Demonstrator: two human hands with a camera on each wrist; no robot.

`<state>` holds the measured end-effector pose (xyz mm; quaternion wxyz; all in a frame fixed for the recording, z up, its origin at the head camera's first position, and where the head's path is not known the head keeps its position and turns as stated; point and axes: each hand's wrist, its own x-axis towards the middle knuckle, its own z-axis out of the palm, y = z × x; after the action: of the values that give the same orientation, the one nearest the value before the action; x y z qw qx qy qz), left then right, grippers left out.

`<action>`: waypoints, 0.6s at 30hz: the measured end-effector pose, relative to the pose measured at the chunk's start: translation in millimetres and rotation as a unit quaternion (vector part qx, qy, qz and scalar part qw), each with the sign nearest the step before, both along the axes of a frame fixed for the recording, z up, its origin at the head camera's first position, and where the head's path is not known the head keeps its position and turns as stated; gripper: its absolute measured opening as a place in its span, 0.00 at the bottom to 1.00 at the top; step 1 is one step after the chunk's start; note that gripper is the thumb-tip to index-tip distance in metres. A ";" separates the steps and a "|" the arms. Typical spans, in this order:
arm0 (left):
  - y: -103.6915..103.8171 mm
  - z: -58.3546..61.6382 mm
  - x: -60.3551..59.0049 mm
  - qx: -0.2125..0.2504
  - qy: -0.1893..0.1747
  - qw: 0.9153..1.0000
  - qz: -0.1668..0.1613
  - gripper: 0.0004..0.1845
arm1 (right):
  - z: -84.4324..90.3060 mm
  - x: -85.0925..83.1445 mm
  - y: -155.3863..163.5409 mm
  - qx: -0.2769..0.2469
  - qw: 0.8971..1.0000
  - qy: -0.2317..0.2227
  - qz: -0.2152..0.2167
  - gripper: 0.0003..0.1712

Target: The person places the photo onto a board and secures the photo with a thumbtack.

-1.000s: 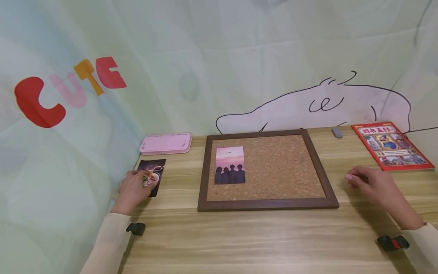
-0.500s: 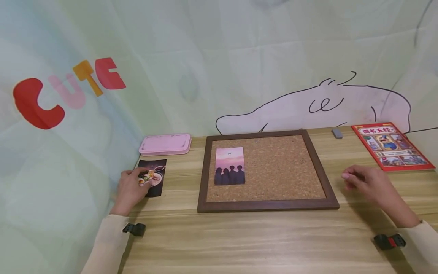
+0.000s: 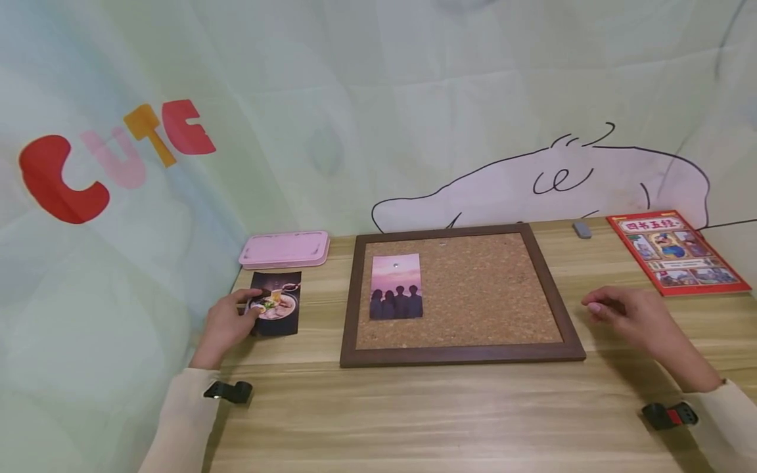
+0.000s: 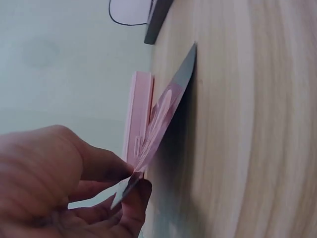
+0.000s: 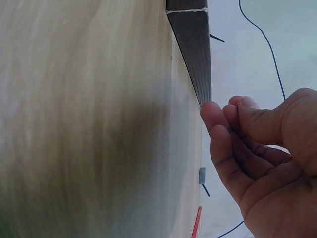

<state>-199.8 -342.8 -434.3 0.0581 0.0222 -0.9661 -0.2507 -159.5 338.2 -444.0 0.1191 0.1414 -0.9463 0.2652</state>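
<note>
Between thumb and fingers, my left hand [image 3: 223,323] pinches the left edge of a dark photo of a noodle bowl [image 3: 287,322]. The left wrist view shows the photo [image 4: 166,111] tilted, its far edge low by the table. My right hand [image 3: 641,320] hovers to the right of a framed cork board [image 3: 481,289], fingers loosely curled and thumb close to them; I see nothing held there in the right wrist view. Pinned to the board's left part is a pink sunset photo [image 3: 396,279] with dark silhouettes, a small pin [image 3: 396,265] near its top.
A pink tin case [image 3: 285,249] lies at the back left, just behind the noodle photo. Toward the back right are a small grey eraser [image 3: 582,229] and a red picture book [image 3: 677,253]. Printed cloth [image 3: 331,151] hangs behind and left of the wooden table [image 3: 414,414].
The noodle photo has come up from the table and shifted a little right in my left hand, which now grips its left edge. My right hand has drifted slightly left toward the board.
</note>
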 end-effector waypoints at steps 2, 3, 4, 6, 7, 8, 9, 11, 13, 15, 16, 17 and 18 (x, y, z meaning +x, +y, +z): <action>1.2 0.6 0.2 0.014 -0.002 1.000 0.003 0.21 | -0.4 0.5 0.0 -0.003 1.000 -0.001 0.000 0.02; 1.8 1.2 0.3 0.023 -0.003 1.000 0.001 0.21 | -0.5 0.7 0.2 -0.003 1.000 -0.001 0.000 0.03; 2.5 2.3 0.8 0.030 -0.006 1.000 0.000 0.21 | -0.3 0.5 0.2 -0.004 1.000 -0.001 0.001 0.03; 3.7 4.6 1.5 0.040 -0.011 0.999 -0.001 0.21 | 0.0 0.5 0.1 -0.006 1.000 -0.002 0.001 0.03; 4.5 5.8 1.9 0.045 -0.015 0.999 -0.001 0.21 | 0.2 0.5 -0.1 -0.004 1.000 -0.001 -0.001 0.03; 5.5 7.0 2.2 0.051 -0.017 0.999 -0.002 0.21 | 0.5 0.5 -0.4 -0.002 1.000 -0.001 -0.003 0.03; 6.7 8.4 2.5 0.056 -0.018 0.998 -0.003 0.21 | 0.7 0.2 -0.6 -0.002 1.000 0.001 -0.003 0.03; 8.6 10.8 2.9 0.066 -0.018 0.998 -0.004 0.21 | 1.5 -0.3 -1.9 0.003 1.000 0.005 -0.006 0.03; 10.6 12.9 3.0 0.082 -0.019 0.996 -0.008 0.21 | 2.1 -1.3 -3.3 0.004 1.000 0.007 -0.006 0.03; 12.4 14.7 3.3 0.096 -0.022 0.995 -0.011 0.21 | 3.6 -2.5 -5.1 0.003 1.000 0.004 -0.007 0.03; 13.2 15.5 3.5 0.103 -0.025 0.994 -0.011 0.21 | 4.6 -2.8 -6.2 0.004 1.000 0.002 -0.010 0.02; 13.9 16.1 3.5 0.108 -0.027 0.994 -0.012 0.21 | 5.5 -3.3 -7.0 0.004 1.000 -0.001 -0.011 0.02; 14.7 16.7 3.5 0.113 -0.028 0.993 -0.013 0.21 | 6.3 -4.0 -7.8 0.005 1.000 -0.004 -0.013 0.02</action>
<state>-196.3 -328.2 -417.7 0.0245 0.0233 -0.9329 -0.3585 -163.5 330.5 -437.7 0.1180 0.1282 -0.9498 0.2598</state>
